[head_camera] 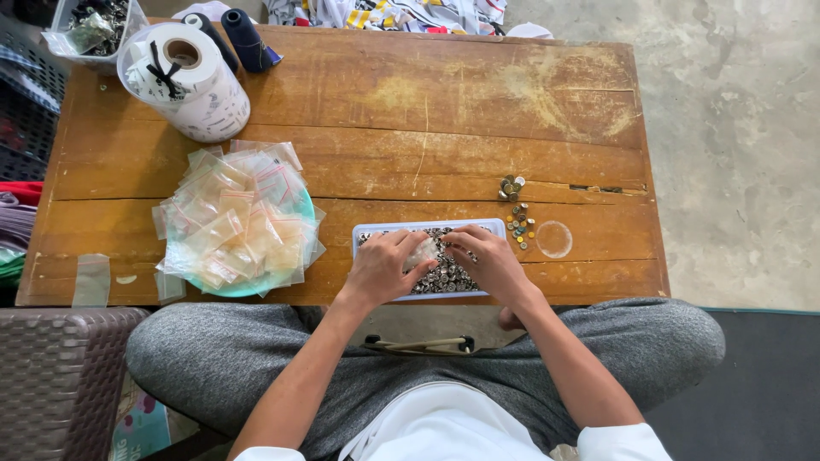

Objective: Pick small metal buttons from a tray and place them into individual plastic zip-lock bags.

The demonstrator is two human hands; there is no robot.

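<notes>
Head view: left hand [382, 266] and right hand [489, 261] pinch one small clear bag [422, 251] over the tray [427, 227] at the table's [384, 111] near edge; flimsy, slippery film, so grip its rim

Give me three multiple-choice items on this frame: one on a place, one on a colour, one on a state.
1. Where does the pile of small clear bags lie?
A. left of the tray
B. right of the tray
C. on the floor

2. What colour is the plate under that pile?
A. red
B. turquoise
C. black

3. What do both hands hold over the tray of metal buttons?
A. scissors
B. a spool
C. a small clear bag

Answers:
1 A, the pile sits on the table's left.
2 B, a turquoise rim shows.
3 C, left hand and right hand pinch it.
</notes>
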